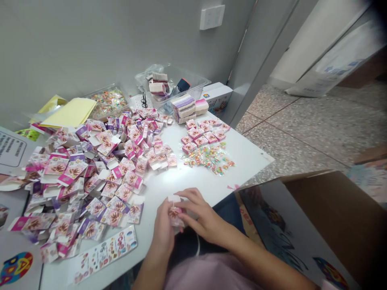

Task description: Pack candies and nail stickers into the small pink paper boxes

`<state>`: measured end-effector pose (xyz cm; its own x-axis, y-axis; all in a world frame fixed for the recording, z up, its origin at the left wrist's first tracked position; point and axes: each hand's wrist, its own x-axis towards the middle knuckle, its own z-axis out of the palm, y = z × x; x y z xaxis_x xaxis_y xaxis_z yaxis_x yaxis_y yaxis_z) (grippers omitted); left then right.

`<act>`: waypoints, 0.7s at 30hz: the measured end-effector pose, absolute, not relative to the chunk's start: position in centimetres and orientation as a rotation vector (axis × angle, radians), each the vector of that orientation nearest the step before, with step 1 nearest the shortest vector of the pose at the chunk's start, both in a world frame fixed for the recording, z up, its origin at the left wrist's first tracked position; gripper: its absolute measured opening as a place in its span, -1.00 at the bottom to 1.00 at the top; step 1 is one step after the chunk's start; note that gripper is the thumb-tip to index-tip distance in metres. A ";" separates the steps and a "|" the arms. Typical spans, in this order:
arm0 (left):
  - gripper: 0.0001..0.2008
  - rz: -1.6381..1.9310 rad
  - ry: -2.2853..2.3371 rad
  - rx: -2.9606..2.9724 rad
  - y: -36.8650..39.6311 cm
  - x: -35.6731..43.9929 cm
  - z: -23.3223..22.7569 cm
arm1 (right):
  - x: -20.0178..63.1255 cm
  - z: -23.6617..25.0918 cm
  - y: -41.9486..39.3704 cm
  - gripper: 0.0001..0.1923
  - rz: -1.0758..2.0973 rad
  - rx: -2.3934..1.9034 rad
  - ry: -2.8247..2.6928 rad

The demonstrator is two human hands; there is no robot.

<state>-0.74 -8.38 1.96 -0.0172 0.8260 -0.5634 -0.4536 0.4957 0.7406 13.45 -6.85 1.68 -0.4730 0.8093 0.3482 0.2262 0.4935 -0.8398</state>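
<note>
Behind table [242,161], tub [196,86] holds folded box stacks [159,82].

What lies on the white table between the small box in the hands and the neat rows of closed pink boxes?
In the head view, a heap of small clear packets with colourful contents lies there; nearer the small pink-patterned box, the white table is bare.

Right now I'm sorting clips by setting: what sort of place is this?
Probably a small home or office packing corner: a white table against a wall, a heap of flat little cartons, folded ones in rows, and a large cardboard box.
</note>
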 end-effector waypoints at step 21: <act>-0.20 0.894 1.245 0.544 -10.2 -1.8 1.1 | 11.0 -1.0 -8.8 -0.83 1.048 -0.950 -1.689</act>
<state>-1.84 -10.19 1.09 0.0623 0.8192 -0.5701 -0.2788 0.5628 0.7782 11.03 -8.83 -0.97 -0.2950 0.9097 0.2923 0.1421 0.3443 -0.9281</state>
